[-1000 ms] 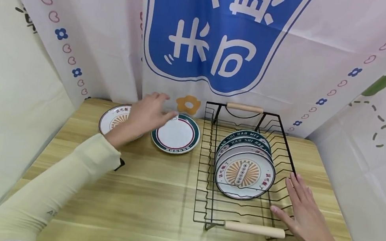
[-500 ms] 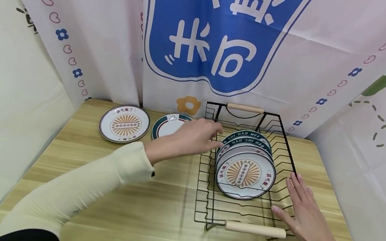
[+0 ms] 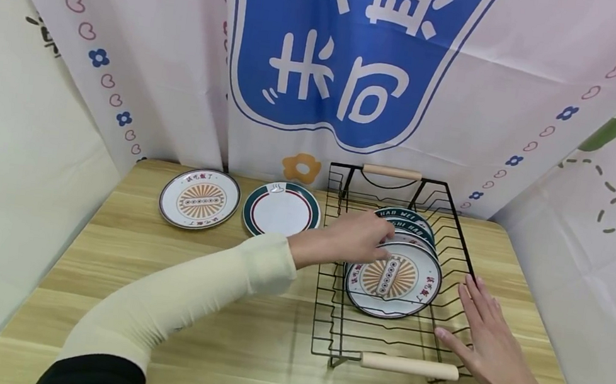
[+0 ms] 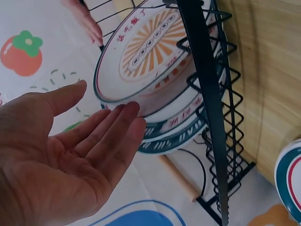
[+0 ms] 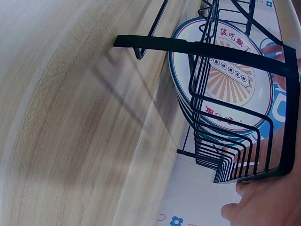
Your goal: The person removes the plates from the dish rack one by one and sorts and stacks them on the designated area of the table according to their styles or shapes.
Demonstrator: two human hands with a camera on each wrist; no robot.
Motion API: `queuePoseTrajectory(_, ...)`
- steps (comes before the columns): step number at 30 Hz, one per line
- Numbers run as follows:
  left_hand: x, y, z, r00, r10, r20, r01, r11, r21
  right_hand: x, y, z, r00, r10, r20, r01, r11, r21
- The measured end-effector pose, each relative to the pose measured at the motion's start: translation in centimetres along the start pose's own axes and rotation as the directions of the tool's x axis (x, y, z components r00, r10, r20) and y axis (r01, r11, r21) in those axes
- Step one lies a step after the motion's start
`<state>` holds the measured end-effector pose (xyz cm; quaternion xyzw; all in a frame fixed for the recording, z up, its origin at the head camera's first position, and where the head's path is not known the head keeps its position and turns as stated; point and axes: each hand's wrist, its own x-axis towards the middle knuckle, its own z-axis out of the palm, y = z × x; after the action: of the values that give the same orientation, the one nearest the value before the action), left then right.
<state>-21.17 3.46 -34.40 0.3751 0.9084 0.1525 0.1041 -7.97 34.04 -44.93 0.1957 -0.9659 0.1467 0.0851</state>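
Several round plates stand on edge in a black wire dish rack (image 3: 385,340); the front plate (image 3: 392,279) is white with an orange sunburst. My left hand (image 3: 357,235) is over the upper left of these plates. In the left wrist view, its fingers (image 4: 113,136) are loosely bent near the rim of the front plate (image 4: 150,52), the thumb apart, with nothing gripped. Whether the fingertips touch the rim I cannot tell. At the rack's right side, my right hand (image 3: 488,336) rests with straight fingers against the wire edge.
On the wooden table (image 3: 203,313), left of the rack, lie a sunburst plate (image 3: 200,200) and a green-rimmed plate (image 3: 282,211). A printed cloth (image 3: 185,64) hangs behind the table. Wooden handles (image 3: 410,366) sit at the rack's ends.
My left hand has moved right, from above the two flat plates to the plates in the rack. The right hand stays at the rack's side.
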Motion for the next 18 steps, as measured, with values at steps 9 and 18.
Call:
queuePoseTrajectory(9,1.6,0.6,1.2,0.997,0.020,0.071,-0.017,0.999,-0.038,0.0,0.0,0.0,1.000,0.000,0.002,0.000,1.000,0.003)
queuePoseTrajectory(18,2.5,0.8,2.6,0.993,-0.027,0.116,0.035,0.997,-0.068,0.0,-0.1,0.0,1.000,0.003,0.005,-0.003,1.000,0.009)
